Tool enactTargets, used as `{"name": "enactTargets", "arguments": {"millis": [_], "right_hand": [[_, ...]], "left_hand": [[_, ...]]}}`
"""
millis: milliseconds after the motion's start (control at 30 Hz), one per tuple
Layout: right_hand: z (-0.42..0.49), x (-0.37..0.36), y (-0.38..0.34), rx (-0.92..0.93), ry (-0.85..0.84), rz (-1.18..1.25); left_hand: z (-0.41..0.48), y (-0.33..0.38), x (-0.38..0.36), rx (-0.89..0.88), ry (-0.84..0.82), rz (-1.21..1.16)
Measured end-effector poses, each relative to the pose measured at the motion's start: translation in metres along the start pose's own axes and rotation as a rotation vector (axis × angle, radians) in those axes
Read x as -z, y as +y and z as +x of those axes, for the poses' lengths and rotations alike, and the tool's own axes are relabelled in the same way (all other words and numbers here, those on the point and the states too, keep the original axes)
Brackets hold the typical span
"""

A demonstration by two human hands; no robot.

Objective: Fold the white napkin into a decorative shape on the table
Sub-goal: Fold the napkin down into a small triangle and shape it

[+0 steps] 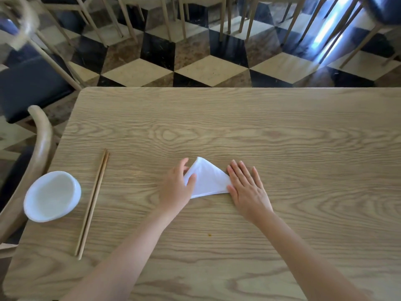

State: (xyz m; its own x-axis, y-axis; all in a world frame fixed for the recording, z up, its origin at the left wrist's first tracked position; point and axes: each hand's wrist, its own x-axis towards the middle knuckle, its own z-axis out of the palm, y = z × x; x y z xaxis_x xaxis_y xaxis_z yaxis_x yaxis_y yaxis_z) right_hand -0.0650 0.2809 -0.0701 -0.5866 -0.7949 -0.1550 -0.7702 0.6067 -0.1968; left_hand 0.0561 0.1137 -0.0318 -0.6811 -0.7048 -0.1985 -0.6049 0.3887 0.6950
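Note:
The white napkin (208,179) lies folded into a small triangle on the wooden table (238,118), its point facing away from me. My left hand (178,187) holds the napkin's left edge, thumb on top of the cloth and fingers curled behind the fold. My right hand (247,187) lies flat with straight fingers, pressing the napkin's right corner onto the table.
A white bowl (52,196) stands near the table's left edge, with a pair of wooden chopsticks (92,203) lying beside it. A chair back (41,135) curves at the left. More chairs stand on the checkered floor beyond the far edge.

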Motion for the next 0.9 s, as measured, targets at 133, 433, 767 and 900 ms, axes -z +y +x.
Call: {"name": "enactTargets", "arguments": {"millis": [133, 433, 767, 900], "right_hand": [[0.001, 0.001, 0.002, 0.051, 0.005, -0.01], [0.003, 0.045, 0.002, -0.105, -0.095, 0.834], [0.006, 0.07, 0.012, -0.309, -0.387, 1.482], [0.01, 0.079, 0.025, -0.38, -0.442, 1.519]], "left_hand": [[0.027, 0.024, 0.01, 0.391, -0.231, -0.309], [0.018, 0.034, 0.038, 0.157, -0.44, -0.488], [-0.02, 0.011, 0.037, 0.424, -0.845, -0.891], [-0.018, -0.001, 0.04, 0.48, -0.795, -0.959]]}}
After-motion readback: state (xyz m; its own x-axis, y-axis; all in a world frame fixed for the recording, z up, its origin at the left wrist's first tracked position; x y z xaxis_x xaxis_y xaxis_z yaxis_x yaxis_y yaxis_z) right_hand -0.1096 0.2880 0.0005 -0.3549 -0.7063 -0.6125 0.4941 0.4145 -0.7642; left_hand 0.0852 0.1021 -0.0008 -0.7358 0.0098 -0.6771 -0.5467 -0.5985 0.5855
